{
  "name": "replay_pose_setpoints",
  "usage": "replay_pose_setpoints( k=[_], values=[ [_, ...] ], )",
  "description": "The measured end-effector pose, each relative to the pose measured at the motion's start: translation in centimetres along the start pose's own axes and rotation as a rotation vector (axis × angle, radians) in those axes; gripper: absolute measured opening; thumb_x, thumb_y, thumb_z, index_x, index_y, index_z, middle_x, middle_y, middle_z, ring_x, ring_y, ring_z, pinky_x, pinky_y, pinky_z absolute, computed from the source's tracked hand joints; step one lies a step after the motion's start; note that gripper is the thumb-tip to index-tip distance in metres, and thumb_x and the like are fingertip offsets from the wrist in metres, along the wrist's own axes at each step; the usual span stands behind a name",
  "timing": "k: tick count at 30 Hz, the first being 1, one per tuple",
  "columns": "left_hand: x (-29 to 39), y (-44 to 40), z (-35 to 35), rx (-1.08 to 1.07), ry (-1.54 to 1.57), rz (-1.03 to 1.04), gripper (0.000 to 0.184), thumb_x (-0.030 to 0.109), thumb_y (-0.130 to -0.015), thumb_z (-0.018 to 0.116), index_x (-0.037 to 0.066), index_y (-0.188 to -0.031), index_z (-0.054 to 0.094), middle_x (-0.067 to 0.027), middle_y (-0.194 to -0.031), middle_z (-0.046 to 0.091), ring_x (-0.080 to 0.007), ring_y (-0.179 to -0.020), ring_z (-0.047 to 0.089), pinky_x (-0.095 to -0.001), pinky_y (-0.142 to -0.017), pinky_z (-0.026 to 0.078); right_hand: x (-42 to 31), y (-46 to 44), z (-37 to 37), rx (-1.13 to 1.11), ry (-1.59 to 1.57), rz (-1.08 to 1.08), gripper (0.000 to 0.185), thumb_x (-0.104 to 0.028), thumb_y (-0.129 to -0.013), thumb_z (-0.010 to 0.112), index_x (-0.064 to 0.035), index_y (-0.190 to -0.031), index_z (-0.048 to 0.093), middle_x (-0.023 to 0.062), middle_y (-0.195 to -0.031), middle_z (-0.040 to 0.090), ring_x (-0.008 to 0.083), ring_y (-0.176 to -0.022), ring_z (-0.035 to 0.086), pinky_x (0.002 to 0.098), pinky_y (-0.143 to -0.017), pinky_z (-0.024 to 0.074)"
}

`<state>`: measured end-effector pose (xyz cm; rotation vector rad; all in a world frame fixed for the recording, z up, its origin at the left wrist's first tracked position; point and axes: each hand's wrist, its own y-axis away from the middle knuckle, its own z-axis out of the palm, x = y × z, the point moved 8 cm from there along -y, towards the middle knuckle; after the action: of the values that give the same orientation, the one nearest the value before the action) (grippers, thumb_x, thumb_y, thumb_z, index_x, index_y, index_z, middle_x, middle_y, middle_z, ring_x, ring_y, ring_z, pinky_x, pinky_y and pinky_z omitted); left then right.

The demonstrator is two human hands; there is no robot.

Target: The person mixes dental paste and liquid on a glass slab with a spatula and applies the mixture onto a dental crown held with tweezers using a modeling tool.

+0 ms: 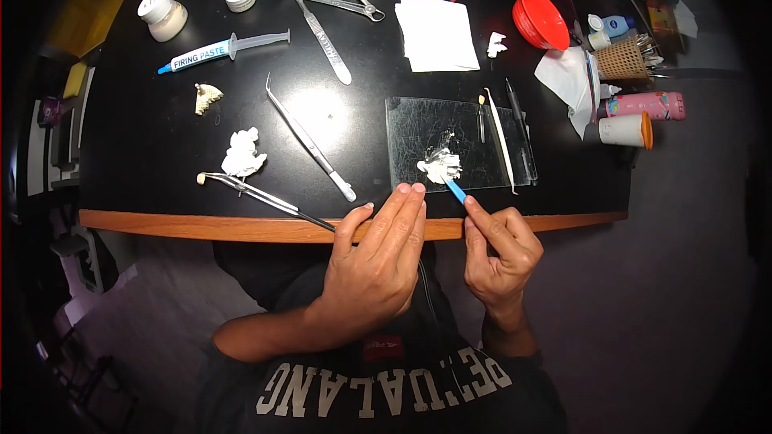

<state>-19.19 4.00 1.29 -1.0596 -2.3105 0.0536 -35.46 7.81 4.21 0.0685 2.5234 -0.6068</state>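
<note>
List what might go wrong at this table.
The left hand lies close to the white paste, so it may get smeared. The black-handled tool crosses the table edge beside that hand; a bump might jolt the tooth-like piece at its tip.

Beyond and right of the right fingers [488,223] are a red bowl [540,19], woven holder [619,61], pink bottle [645,105] and white cup [622,130].

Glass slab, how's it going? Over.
Right hand pinching blue tool, tip at white paste on glass slab. Left hand, fingers extended by near edge. Neither hand covering paste.
</note>
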Motion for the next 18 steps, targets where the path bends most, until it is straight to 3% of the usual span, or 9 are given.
replay_pose_setpoints(
  k=[18],
  values=[
    [0.03,0.06,-0.15,0.015,-0.015,0.007,0.057,0.012,-0.087,0.075,-0.005,-0.141,0.068,-0.0151,-0.160,0.060,-0.0246,-0.151,0.056,-0.0487,-0.117,0.034,-0.71,0.12,0.41,0.029,-0.016,-0.089,0.039,0.012,-0.084,0.082,-0.0006,-0.121,0.084,0.0036,-0.069,0.054,0.0095,-0.053,0.050,0.0275,-0.047,0.0370]
  ],
)
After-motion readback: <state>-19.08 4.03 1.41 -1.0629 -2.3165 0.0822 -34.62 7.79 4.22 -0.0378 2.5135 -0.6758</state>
